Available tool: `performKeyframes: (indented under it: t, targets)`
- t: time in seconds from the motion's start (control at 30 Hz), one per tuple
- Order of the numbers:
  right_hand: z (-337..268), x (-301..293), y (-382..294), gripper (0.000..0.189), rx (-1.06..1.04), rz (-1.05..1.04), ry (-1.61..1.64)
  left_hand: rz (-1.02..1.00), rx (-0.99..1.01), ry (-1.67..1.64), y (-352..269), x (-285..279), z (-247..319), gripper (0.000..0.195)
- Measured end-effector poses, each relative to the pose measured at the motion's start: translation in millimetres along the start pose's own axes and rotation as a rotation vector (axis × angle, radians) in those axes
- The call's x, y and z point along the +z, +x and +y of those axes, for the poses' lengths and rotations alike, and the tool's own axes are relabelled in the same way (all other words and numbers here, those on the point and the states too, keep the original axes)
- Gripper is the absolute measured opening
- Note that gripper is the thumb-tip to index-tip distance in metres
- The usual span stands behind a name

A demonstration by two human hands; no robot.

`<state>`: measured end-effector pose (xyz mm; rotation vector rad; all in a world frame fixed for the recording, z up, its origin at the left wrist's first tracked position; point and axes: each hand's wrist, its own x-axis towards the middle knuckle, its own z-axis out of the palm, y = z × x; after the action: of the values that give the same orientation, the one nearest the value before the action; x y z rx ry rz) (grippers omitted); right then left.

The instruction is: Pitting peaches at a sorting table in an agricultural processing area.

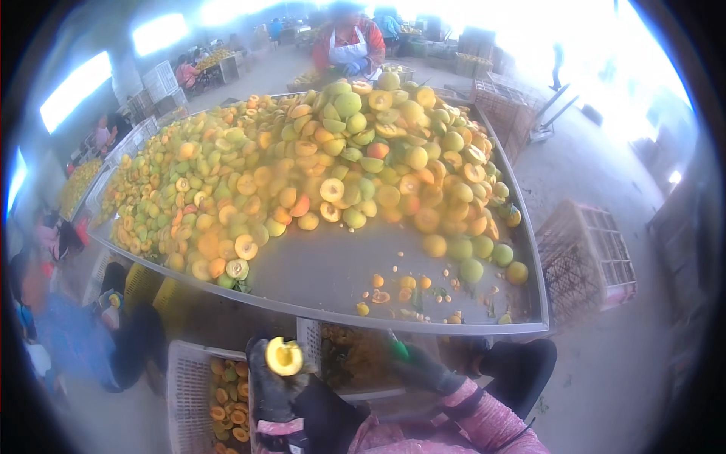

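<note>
My left hand (262, 379), in a dark glove, holds a cut apricot (284, 357) with its yellow flesh facing up. It is over the edge of a white plastic crate (190, 377) with apricot halves (229, 408) inside. My right hand (424, 371), also gloved, grips a small knife with a green handle (400, 349). Its short blade points up towards the near rim of a metal table (317, 267). A large heap of whole and halved apricots (255, 170) covers much of that table.
Loose pits and fruit scraps (405, 284) lie near the table's front rim. Another crate (309, 340) with brown contents stands below the table. Plastic crates (590, 255) stand at the right. Across the table is a person in a white apron (349, 51); a person in blue (74, 335) is at the left.
</note>
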<state>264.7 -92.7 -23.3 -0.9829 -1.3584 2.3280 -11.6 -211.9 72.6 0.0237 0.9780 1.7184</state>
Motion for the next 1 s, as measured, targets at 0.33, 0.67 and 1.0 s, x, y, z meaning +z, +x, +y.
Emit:
performKeyframes:
  t: [0.33,0.67,1.0]
  targets:
    - [78.1,-72.3,-0.7,0.039,0.004,-0.090,-0.468,0.416,0.624,0.985,5.4,-20.3,115.0,0.044]
    - [24.6,-71.5,31.2,0.032,0.216,-0.095,-0.347,0.006,1.021,1.627,335.2,142.3,68.1,0.052]
    - [31.3,-81.2,36.9,0.027,0.258,-0.045,-0.280,-0.155,1.446,1.428,309.4,113.5,0.3,0.055]
